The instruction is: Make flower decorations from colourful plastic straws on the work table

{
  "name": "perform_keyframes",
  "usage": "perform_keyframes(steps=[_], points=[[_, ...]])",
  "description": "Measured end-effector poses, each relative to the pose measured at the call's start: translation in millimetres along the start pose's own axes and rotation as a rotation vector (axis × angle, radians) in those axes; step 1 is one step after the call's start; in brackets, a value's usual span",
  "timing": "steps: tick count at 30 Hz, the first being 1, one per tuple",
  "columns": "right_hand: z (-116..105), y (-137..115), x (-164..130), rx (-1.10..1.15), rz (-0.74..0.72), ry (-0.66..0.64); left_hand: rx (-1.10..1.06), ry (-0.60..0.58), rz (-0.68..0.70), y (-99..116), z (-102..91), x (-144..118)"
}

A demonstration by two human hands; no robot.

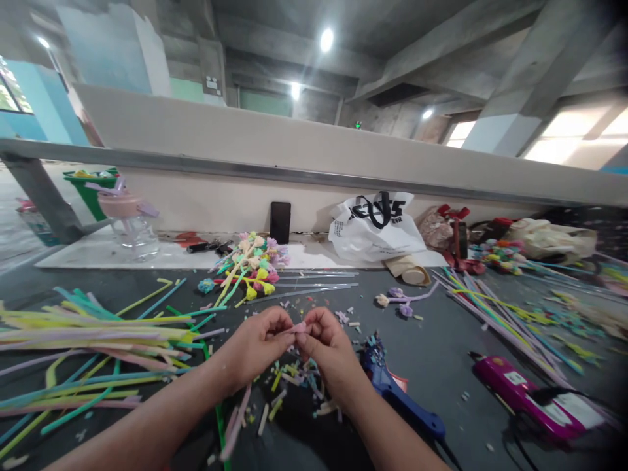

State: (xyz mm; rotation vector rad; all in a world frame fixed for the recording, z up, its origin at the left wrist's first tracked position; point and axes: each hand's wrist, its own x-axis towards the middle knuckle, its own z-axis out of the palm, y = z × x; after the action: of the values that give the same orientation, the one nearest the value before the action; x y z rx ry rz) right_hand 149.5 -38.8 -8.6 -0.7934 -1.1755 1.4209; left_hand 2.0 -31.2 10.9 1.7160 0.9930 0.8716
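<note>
Small pale-pink strip [299, 327], pinched, curled

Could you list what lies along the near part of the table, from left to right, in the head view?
Pile of coloured strips → left hand → small pink piece pinched by both hands → right hand → blue glue gun → magenta glue gun.
</note>
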Motion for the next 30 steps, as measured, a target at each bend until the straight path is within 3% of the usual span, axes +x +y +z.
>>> perform_keyframes(steps=[5,15,23,26,30], points=[[1.7,-0.2,-1.5,0.023,0.006,0.007,-0.053,0.029,0.021,1.8,0.1,0.9],[-0.9,-0.4,-1.2,-0.064,-0.023,0.030,-0.238,0.005,-0.221,8.1,0.8,-0.1],[4.3,-1.2,-4.7,-0.056,0.003,-0.004,-0.092,0.065,-0.098,12.5,-0.4,-1.3],[3.8,-0.8,-7.0,-0.146,-0.003,-0.049,-0.071,0.048,-0.091,13.2,-1.0,-2.2],[-0.6,-2.3,-9.1,-0.472,-0.121,-0.041,-0.098,0.026,-0.119,15.9,0.6,-3.8]])
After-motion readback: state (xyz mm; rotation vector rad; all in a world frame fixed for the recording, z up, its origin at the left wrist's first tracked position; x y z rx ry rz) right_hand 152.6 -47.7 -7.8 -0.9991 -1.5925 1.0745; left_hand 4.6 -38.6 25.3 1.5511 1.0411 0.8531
